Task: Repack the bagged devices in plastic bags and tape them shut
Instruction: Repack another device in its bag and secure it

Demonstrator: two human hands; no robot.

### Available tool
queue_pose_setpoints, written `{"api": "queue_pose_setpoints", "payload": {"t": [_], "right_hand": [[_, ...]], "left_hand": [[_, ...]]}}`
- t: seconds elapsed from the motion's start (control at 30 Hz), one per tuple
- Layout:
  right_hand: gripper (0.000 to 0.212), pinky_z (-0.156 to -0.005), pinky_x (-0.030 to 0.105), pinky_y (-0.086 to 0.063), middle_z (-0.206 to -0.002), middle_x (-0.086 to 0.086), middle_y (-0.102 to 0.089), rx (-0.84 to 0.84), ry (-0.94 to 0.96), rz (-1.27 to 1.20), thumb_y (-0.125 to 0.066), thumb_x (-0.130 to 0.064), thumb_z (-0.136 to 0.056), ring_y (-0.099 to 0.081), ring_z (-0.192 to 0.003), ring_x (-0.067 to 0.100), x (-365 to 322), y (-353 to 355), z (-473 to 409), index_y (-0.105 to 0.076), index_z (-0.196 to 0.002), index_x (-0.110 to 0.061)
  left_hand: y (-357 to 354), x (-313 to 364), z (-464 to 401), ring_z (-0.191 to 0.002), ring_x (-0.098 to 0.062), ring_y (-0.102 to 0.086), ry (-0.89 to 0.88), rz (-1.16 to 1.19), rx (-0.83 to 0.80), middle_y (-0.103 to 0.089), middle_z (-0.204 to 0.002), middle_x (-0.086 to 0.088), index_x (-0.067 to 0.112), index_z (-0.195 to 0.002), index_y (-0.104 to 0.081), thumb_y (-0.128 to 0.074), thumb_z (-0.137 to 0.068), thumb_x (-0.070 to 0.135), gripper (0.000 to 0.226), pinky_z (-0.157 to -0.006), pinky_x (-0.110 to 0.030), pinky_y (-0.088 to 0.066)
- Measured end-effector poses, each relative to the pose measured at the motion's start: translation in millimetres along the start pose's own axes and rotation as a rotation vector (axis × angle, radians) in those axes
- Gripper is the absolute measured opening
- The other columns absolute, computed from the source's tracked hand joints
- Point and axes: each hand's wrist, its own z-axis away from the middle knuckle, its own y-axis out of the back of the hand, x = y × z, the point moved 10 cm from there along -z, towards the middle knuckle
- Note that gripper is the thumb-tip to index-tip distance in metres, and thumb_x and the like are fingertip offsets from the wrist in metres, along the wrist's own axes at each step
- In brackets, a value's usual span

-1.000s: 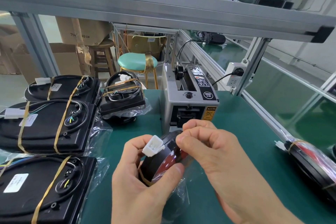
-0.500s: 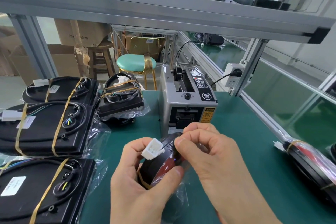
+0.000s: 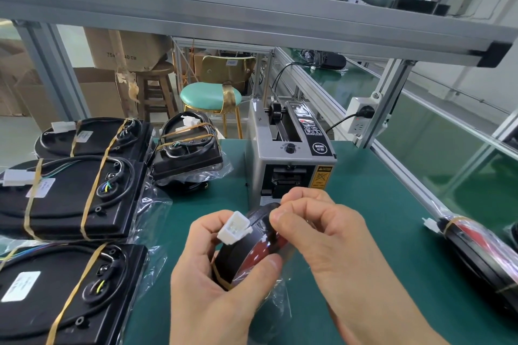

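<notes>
Progress check, roughly: one device [image 3: 252,249] is in hand right now, a black round unit with a red face and a white connector [image 3: 234,228] poking out the top. The left hand [image 3: 224,283] has its grip wrapped around the device from below, thumb across the front, holding it just above the green surface [image 3: 378,232]. The right hand [image 3: 322,235] has its grip pinched shut at the device's top edge, looks like on the thin clear plastic bag [image 3: 280,297] that hangs under both hands, though I can't tell exactly what the fingertips have. So my guess is this one is mid-bagging, not taped yet. Straight behind the hands sits the tape dispenser [image 3: 288,159], nothing sticking out of its slot that I can see. Off to the left of the left hand there's a stack of banded devices [image 3: 70,196] lying on loose plastic, so those look like they're waiting. Well off to the right of the right hand is one bagged device [image 3: 482,249], probably finished. Most of the job seems left.
</notes>
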Motion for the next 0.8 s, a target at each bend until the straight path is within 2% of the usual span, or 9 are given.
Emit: {"api": "queue_pose_setpoints", "payload": {"t": [0.1, 0.2, 0.3, 0.53, 0.63, 0.8], "right_hand": [[0.014, -0.061, 0.004, -0.041, -0.084, -0.018, -0.057, 0.013, 0.022, 0.027, -0.068, -0.025, -0.067, -0.055, -0.07, -0.006, -0.6, 0.8, -0.4, -0.072, -0.054, -0.021], [0.02, -0.063, 0.003, -0.042, -0.094, -0.01, -0.057, -0.013, -0.004, -0.051, -0.075, -0.024, -0.073, -0.056, -0.075, -0.007, 2.9, -0.6, 0.9, -0.071, -0.054, -0.019], [0.022, -0.062, 0.002, -0.042, -0.101, -0.005, -0.055, -0.05, -0.03, -0.098, -0.073, -0.019, -0.076, -0.057, -0.075, -0.01, 3.4, -4.1, 1.9, -0.072, -0.054, -0.018], [0.014, -0.058, 0.003, -0.04, -0.084, -0.022, -0.056, 0.023, 0.024, 0.014, -0.068, -0.023, -0.066, -0.052, -0.063, -0.006, -0.4, -1.5, 0.8, -0.071, -0.053, -0.021], [0.013, -0.056, 0.003, -0.039, -0.084, -0.024, -0.056, 0.042, 0.05, 0.063, -0.067, -0.024, -0.066, -0.051, -0.058, -0.006, -2.2, 1.5, 0.9, -0.07, -0.053, -0.022], [0.013, -0.059, 0.005, -0.04, -0.087, -0.021, -0.057, 0.023, 0.073, 0.107, -0.065, -0.027, -0.066, -0.053, -0.063, -0.005, -2.7, 0.8, -0.3, -0.07, -0.056, -0.022]], "left_hand": [[0.1, -0.4, 0.4, -0.051, -0.01, -0.059, 0.011, 0.007, 0.005, -0.068, -0.067, -0.005, 0.033, -0.075, -0.066, -0.077, -0.03, 0.027, 0.046, -0.049, -0.016, -0.048], [0.3, 0.6, 0.7, -0.046, -0.01, -0.055, 0.019, 0.01, 0.009, -0.067, -0.064, -0.003, 0.034, -0.073, -0.065, -0.077, -0.029, 0.029, 0.045, -0.045, -0.014, -0.045], [0.6, 1.9, 0.8, -0.043, -0.01, -0.053, 0.021, 0.004, 0.015, -0.066, -0.062, -0.002, 0.036, -0.071, -0.065, -0.076, -0.029, 0.03, 0.044, -0.043, -0.013, -0.043], [0.5, 0.3, 0.1, -0.045, -0.01, -0.055, 0.026, 0.012, 0.019, -0.066, -0.063, -0.004, 0.034, -0.073, -0.066, -0.077, -0.028, 0.029, 0.047, -0.043, -0.014, -0.044], [0.7, 0.2, 0.4, -0.047, -0.01, -0.056, 0.024, 0.005, 0.015, -0.068, -0.065, -0.005, 0.034, -0.074, -0.066, -0.077, -0.027, 0.029, 0.048, -0.044, -0.015, -0.045], [-0.4, 0.8, 0.5, -0.048, -0.009, -0.058, 0.018, 0.004, 0.009, -0.068, -0.066, -0.004, 0.034, -0.074, -0.066, -0.078, -0.028, 0.03, 0.048, -0.045, -0.015, -0.046]]}}
